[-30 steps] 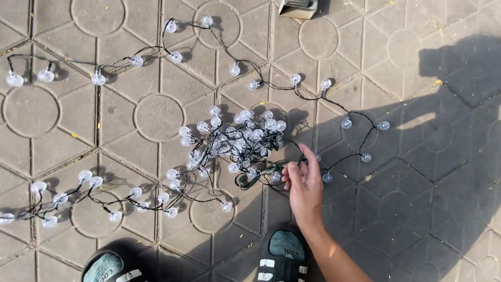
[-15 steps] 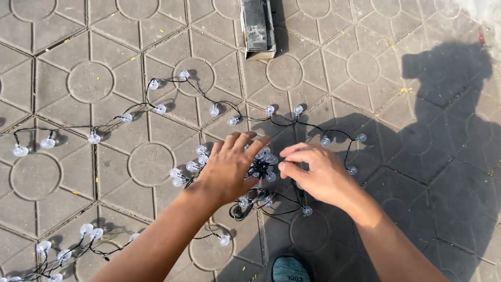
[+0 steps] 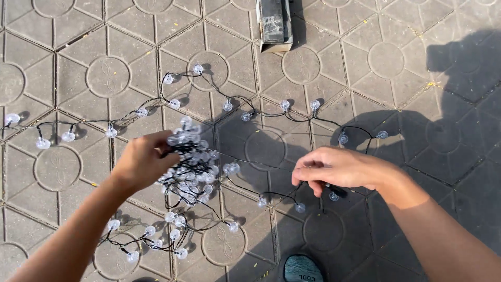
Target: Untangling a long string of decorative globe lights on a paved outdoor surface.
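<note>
A black-wired string of small clear globe lights (image 3: 245, 115) trails over the paved ground. My left hand (image 3: 143, 159) is lifted and grips a tangled bunch of the lights (image 3: 190, 167), with more bulbs hanging below it. My right hand (image 3: 336, 168) is off to the right, fingers pinched on a strand of the wire that runs back toward the bunch. One bulb (image 3: 334, 196) dangles just under that hand.
A small dark box (image 3: 274, 23) lies at the top centre on the patterned grey paving stones (image 3: 386, 57). The toe of my shoe (image 3: 302, 269) shows at the bottom edge. A dark shadow (image 3: 464, 104) covers the right side.
Both hands were together on the tangle; now they have pulled apart, the left lifting the bunch leftward and the right drawing a strand out to the right.
</note>
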